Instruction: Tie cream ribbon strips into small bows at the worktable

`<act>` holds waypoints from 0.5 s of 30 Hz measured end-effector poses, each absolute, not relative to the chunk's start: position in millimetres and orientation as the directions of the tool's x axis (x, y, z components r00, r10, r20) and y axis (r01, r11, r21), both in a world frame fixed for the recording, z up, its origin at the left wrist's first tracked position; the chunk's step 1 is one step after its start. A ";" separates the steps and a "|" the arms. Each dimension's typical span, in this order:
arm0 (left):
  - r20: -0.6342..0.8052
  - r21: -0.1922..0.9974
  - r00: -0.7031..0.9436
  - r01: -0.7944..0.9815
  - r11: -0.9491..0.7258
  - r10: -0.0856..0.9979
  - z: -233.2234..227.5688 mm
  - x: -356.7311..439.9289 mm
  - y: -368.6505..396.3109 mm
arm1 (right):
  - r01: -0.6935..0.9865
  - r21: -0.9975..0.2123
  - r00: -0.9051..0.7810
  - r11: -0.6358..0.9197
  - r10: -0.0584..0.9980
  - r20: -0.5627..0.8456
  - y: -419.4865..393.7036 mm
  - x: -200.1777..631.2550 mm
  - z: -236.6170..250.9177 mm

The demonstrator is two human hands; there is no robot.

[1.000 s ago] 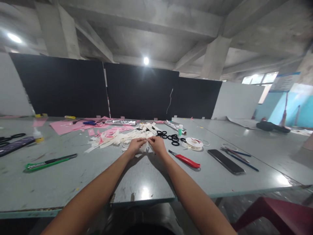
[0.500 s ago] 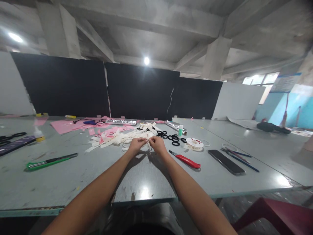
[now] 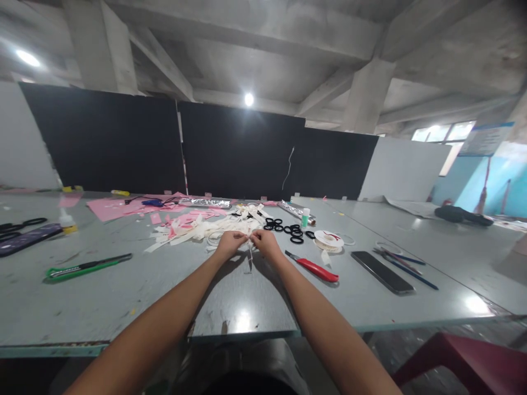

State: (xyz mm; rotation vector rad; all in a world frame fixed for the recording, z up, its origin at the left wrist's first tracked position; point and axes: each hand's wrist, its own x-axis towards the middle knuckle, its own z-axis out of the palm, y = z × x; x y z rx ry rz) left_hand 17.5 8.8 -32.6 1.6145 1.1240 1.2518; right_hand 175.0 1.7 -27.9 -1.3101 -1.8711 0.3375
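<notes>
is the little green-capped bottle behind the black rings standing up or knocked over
Upright. The bottle stands on its base on the table, green cap on top, just behind the black rings.

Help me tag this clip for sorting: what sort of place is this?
Probably a craft workshop in a bare industrial hall: a long grey worktable strewn with white strips, black rings and a red utility knife, under exposed concrete beams.
</notes>
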 end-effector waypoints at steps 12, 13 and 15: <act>0.343 0.881 0.133 0.296 -0.368 0.930 -34.4 15.8 10.2 | 0.623 -0.652 -0.152 0.432 0.885 0.440 4.2 175.9 -33.8; 0.340 0.880 0.139 0.302 -0.367 0.930 -34.9 15.5 10.4 | 0.624 -0.654 -0.152 0.428 0.887 0.436 4.3 176.2 -34.2; 0.337 0.870 0.149 0.329 -0.367 0.930 -36.4 15.1 11.2 | 0.626 -0.656 -0.157 0.422 0.892 0.424 4.3 176.7 -35.1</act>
